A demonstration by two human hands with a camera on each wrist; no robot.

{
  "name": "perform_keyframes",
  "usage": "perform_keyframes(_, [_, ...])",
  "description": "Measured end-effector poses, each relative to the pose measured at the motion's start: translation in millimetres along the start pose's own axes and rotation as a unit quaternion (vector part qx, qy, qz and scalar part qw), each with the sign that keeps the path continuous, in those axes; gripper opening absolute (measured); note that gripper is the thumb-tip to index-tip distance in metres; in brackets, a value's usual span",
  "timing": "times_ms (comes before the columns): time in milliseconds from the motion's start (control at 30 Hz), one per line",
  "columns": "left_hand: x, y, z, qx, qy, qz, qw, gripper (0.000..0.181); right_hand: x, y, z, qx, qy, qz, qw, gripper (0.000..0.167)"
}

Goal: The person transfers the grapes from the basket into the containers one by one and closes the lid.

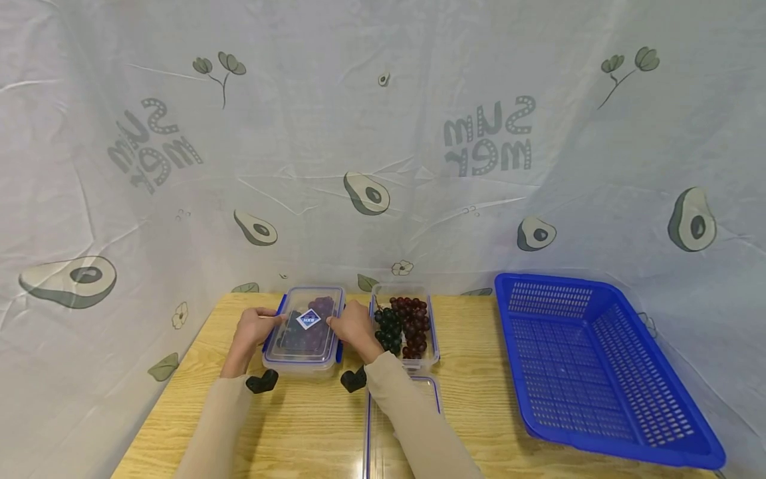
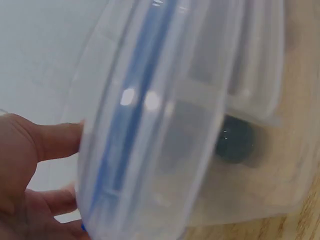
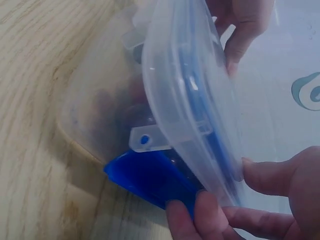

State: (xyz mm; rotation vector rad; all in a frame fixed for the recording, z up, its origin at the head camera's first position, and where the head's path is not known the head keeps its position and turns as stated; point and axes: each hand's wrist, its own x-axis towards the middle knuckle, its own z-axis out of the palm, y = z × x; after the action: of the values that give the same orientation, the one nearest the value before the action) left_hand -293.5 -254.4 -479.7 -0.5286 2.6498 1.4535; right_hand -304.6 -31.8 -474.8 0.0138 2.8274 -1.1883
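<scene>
A clear lidded food container (image 1: 304, 332) with blue side latches stands on the table, dark and purple grapes showing through it. Its lid (image 1: 290, 346) lies on top and bears a blue-and-white diamond label (image 1: 308, 319). My left hand (image 1: 254, 329) grips the lid's left edge, thumb on top. At the right edge, my right hand (image 1: 354, 326) pinches the lid, with its thumb above and fingers against a blue latch (image 3: 150, 175) that stands out from the wall. In the left wrist view, one dark grape (image 2: 234, 140) shows through the wall.
Right of it stands a lidless clear container (image 1: 413, 364) with dark green and red grapes (image 1: 413, 322). Another clear blue-edged lid (image 1: 383, 432) lies nearer, partly under my right forearm. A big blue plastic basket (image 1: 520, 372) occupies the right side. A printed curtain (image 1: 419, 219) hangs behind.
</scene>
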Motion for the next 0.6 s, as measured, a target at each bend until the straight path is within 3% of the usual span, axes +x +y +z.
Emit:
perform_keyframes(100, [1.7, -4.7, -0.1, -0.022, -0.025, -0.022, 0.9992, 0.053, -3.0, 1.3, 2.0, 0.004, 0.004, -0.012, 0.9999, 0.040])
perform_keyframes(233, [6.1, -5.0, -1.9, -0.029, -0.036, -0.036, 0.9983, 0.058, -4.7, 0.7, 2.6, 0.031, -0.008, -0.016, 0.9994, 0.042])
perform_keyframes(467, [6.9, -7.2, -3.5, -0.030, -0.051, -0.031, 0.9978, 0.062, -6.1, -0.3, 2.7, 0.064, -0.029, -0.001, 0.9975, 0.028])
perform_keyframes(600, [6.5, -6.8, -3.9, -0.032, -0.055, -0.036, 0.9973, 0.062, -5.3, -3.0, 2.3, 0.055, -0.045, 0.001, 0.9975, 0.034])
